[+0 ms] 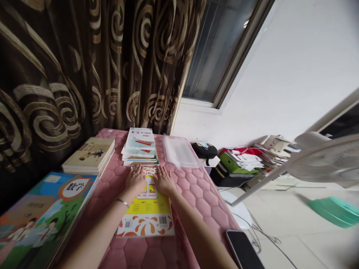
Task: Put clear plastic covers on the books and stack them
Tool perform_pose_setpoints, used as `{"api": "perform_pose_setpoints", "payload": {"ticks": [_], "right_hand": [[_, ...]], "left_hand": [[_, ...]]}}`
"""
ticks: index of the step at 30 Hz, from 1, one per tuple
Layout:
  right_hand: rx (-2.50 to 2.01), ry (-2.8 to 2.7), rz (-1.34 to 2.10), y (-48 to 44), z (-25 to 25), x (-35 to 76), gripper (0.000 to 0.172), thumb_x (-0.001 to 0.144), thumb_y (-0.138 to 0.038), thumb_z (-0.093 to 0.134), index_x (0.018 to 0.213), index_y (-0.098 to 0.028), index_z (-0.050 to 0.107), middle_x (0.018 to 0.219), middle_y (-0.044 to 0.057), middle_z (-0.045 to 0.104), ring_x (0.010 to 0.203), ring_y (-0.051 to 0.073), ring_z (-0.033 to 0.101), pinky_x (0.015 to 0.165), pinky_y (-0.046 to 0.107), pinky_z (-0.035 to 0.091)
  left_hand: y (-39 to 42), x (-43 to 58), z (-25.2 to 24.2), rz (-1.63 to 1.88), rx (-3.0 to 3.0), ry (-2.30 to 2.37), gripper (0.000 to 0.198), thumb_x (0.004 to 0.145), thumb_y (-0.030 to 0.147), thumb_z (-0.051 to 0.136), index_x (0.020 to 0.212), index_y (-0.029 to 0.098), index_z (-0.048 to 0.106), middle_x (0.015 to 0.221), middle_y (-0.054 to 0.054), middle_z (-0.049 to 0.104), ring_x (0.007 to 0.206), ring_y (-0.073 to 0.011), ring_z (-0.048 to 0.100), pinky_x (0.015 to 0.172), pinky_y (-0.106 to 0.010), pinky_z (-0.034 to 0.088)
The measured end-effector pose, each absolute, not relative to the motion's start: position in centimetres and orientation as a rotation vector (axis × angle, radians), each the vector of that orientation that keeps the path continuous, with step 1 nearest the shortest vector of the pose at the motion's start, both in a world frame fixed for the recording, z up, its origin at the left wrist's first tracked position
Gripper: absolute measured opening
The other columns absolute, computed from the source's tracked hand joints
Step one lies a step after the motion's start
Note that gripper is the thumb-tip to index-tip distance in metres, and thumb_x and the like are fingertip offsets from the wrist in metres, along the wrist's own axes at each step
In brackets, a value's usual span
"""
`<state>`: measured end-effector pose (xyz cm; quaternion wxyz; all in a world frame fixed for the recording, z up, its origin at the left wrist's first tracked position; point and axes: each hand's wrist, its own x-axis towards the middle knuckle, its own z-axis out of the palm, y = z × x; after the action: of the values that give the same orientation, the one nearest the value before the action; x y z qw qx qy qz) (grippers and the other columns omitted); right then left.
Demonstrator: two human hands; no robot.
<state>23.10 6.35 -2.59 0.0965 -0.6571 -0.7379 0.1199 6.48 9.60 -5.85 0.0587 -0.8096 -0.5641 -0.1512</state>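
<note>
Take your clock from the yellow-and-white book (148, 213), which lies flat before you with its barcode face up. A forward push could run its far edge into the stack of thin books (140, 144) at 12 o'clock and slide the upper ones loose, since the two sit so close (whether they touch, you cannot tell). At 1 o'clock, the clear plastic sleeves (181, 149) look slippery, and a stray brush of the right fingers could skew them. At 4 o'clock, the phone (244, 249) lies near the edge of the pink quilted cover (202, 194); a wide swing of your forearm might knock it off.

Your left hand (136, 180) rests palm down on the book's upper left, fingers extended and slightly parted. Your right hand (165, 181) mirrors it on the upper right, fingers likewise loosely spread; neither pinches anything.
</note>
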Motion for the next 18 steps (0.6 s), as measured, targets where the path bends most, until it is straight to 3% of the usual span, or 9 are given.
{"api": "perform_pose_setpoints", "payload": {"ticks": [3, 7, 13, 18], "right_hand": [[-1.954, -2.185, 0.359, 6.5, -2.7, 22.9, 0.061, 0.103, -0.039, 0.02, 0.156, -0.01, 0.019, 0.163, 0.009, 0.013, 0.152, 0.022, 0.009, 0.121, 0.05, 0.006], [-1.969, -2.184, 0.36, 6.5, -2.8, 23.0, 0.06, 0.103, -0.037, 0.018, 0.156, -0.009, 0.019, 0.163, 0.009, 0.014, 0.151, 0.022, 0.009, 0.121, 0.05, 0.006], [-1.978, -2.201, 0.377, 6.5, -2.7, 23.1, 0.062, 0.103, -0.04, 0.016, 0.156, -0.008, 0.015, 0.163, 0.009, 0.01, 0.152, 0.022, 0.007, 0.121, 0.052, 0.003], [-2.026, -2.222, 0.316, 6.0, -1.6, 22.5, 0.061, 0.102, -0.037, 0.018, 0.156, -0.007, 0.018, 0.162, 0.012, 0.012, 0.152, 0.023, 0.007, 0.121, 0.052, 0.002]], "left_hand": [[7.7, 9.3, -5.9, -0.474, -2.375, -1.813, 0.055, 0.092, 0.023, 0.036, 0.139, -0.002, 0.049, 0.148, -0.027, 0.044, 0.139, -0.0362, 0.042, 0.112, -0.057, 0.033], [1.7, 10.4, -7.9, -0.525, -2.429, -1.666, 0.056, 0.09, 0.023, 0.04, 0.143, 0.008, 0.048, 0.15, -0.02, 0.044, 0.141, -0.0311, 0.04, 0.115, -0.05, 0.033], [-5.2, 3.4, -9.7, -0.674, -2.34, -1.418, 0.06, 0.095, 0.029, 0.037, 0.153, 0.013, 0.032, 0.153, -0.013, 0.043, 0.141, -0.0236, 0.041, 0.116, -0.041, 0.033], [-5.4, 0.5, -8.9, -0.583, -2.366, -1.427, 0.056, 0.096, 0.028, 0.034, 0.151, 0.015, 0.037, 0.152, -0.011, 0.045, 0.14, -0.0229, 0.043, 0.113, -0.042, 0.038]]}}
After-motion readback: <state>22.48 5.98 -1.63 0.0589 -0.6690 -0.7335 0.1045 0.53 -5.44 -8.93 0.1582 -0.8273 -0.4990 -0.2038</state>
